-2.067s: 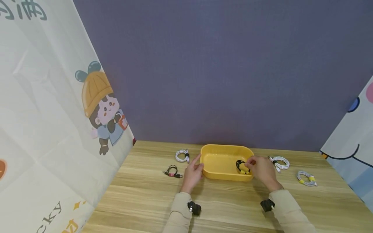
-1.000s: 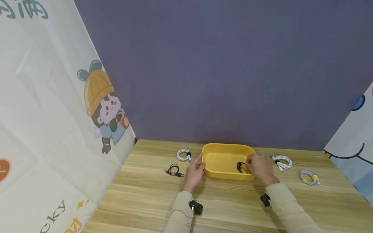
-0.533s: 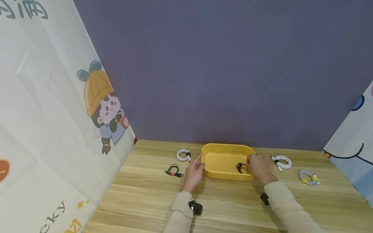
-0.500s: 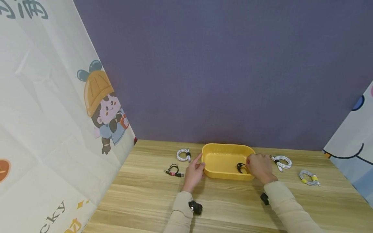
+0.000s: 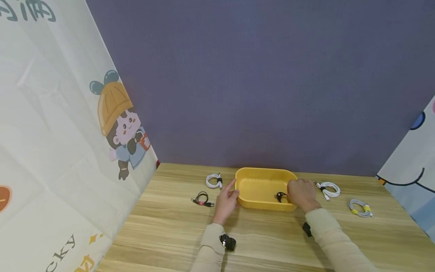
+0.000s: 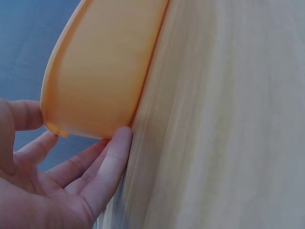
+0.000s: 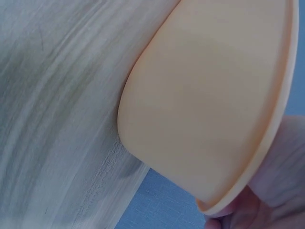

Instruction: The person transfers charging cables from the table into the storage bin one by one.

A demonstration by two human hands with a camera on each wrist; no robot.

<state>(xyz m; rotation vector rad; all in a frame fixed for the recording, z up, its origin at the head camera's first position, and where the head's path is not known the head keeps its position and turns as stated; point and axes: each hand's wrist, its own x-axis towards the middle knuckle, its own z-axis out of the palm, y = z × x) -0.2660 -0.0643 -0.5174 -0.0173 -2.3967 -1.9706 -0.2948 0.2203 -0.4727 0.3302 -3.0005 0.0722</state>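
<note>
A yellow plastic bin (image 5: 258,189) sits on the wooden table. My left hand (image 5: 225,204) steadies its left end; in the left wrist view the fairly straight fingers (image 6: 112,167) touch the rim and outer wall. Over the bin's right end reaches my right hand (image 5: 301,194), fingers bent down inside. A coiled black cable (image 5: 280,196) lies in the bin's right part and runs in under that hand, which appears to grip it. The bin wall (image 7: 200,95) hides most of the right fingers in the right wrist view.
Left of the bin lie a white coiled cable (image 5: 213,181) and a black cable with a red tie (image 5: 202,199). To the right are another white cable (image 5: 328,190) and a grey cable with yellow ties (image 5: 361,208). A dark panel (image 5: 255,94) stands behind the table.
The right hand has gone deeper over the bin's right end, covering the yellow part seen by the black cable. That cable has shifted and turned slightly. The left hand stays at the bin.
</note>
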